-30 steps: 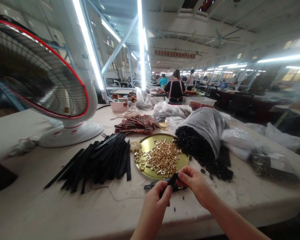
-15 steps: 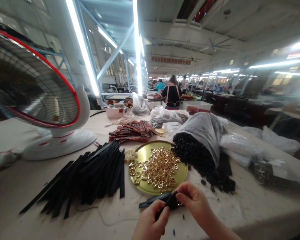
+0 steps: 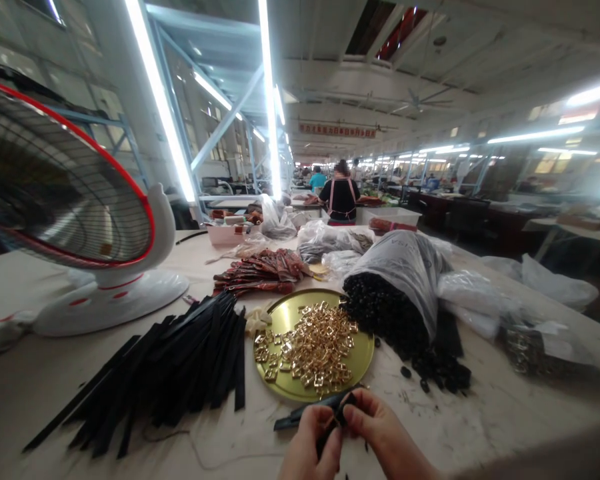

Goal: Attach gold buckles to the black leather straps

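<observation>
Both my left hand (image 3: 316,443) and my right hand (image 3: 377,427) pinch one black strap (image 3: 326,433) near the front edge of the table, fingertips close together. Just beyond them, more black straps (image 3: 300,415) lie by the rim of a round gold tray (image 3: 286,308). A heap of gold buckles (image 3: 320,343) covers much of that tray. Left of it is a fanned pile of long black strips (image 3: 180,373). Small black pieces (image 3: 385,307) spill from a plastic bag to its right.
A white and red fan (image 3: 130,293) stands at the left. Reddish-brown strips (image 3: 265,270) lie behind the tray. Clear plastic bags (image 3: 475,297) rest at the right. Further back are bins and a person in black (image 3: 341,198) with an apron.
My hands have drawn closer together on the strap, the right one moving left and slightly down. The whole view has shifted a little.
</observation>
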`<state>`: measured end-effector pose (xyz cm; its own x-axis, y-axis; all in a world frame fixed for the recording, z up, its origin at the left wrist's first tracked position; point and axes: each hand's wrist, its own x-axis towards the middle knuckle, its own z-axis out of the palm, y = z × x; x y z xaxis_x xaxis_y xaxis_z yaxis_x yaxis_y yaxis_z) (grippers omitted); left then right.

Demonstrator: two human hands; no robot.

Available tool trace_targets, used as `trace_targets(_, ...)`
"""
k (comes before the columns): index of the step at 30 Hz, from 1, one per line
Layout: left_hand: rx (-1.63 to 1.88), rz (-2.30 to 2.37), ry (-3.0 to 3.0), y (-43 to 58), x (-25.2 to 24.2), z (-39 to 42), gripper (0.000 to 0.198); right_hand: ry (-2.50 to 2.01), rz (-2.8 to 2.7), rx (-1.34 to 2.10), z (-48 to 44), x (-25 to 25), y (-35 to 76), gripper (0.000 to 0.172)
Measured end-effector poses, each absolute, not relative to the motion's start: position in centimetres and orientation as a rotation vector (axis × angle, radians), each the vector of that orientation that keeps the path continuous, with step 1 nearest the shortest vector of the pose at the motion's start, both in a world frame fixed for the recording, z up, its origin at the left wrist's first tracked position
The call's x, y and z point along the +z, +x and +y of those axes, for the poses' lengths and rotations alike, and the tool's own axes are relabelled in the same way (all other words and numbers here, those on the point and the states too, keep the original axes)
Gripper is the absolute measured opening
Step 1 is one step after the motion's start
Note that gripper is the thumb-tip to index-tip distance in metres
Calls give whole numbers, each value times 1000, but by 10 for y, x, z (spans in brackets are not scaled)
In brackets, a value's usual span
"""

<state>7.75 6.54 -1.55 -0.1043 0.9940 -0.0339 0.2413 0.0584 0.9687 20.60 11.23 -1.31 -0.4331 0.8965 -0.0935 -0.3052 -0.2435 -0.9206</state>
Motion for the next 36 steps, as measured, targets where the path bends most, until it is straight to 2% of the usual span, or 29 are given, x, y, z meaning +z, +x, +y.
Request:
trace_targets(5,1165,1411,1262,82,11,53,7,-924,-1262,1689,95,8,213,26)
trace_targets(11,1112,1194,1073,84,21,42,22,-782,-1107,1818,80,12,224,41)
trace_targets(14,1135,1140,1082,86,22,35,26,-808,-1168,1917,76,14,229,27)
trace_targets(18,1088,1324,1208,84,16,27,25,-825,-1308,2032,73,17,234,34)
trace_targets(22,939,1557,1389,80,8,22,30,-810,-1266,2137,71,13,240,28)
trace_targets(36,919,1301,1260,79,2,25,20,-820,-1224,2266,82,5,245,26)
